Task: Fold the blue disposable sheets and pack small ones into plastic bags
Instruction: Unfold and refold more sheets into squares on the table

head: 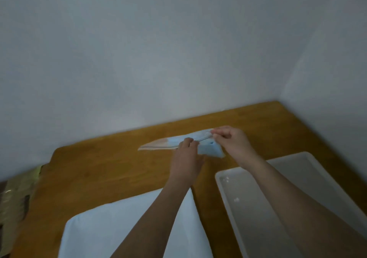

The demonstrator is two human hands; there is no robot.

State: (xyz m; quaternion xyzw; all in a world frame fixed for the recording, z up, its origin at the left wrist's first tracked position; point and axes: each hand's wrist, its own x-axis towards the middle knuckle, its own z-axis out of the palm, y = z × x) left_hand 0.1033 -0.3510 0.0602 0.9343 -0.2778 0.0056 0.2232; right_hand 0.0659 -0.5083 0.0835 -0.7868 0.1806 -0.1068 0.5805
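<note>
A clear plastic bag (156, 145) is held just above the wooden table (103, 168), its empty end pointing left. A small folded blue sheet (210, 149) sits in the bag's right end, partly sticking out below my hands. My left hand (186, 154) pinches the bag near its middle. My right hand (232, 140) pinches the bag's upper right edge. A large pale blue sheet (103, 228) lies flat on the table in front of me, under my left forearm.
A white plastic tray (244, 214) stands on the table at the right, under my right forearm. Crumpled shiny wrapping (15, 196) lies off the table's left edge. White walls meet at the table's far right corner.
</note>
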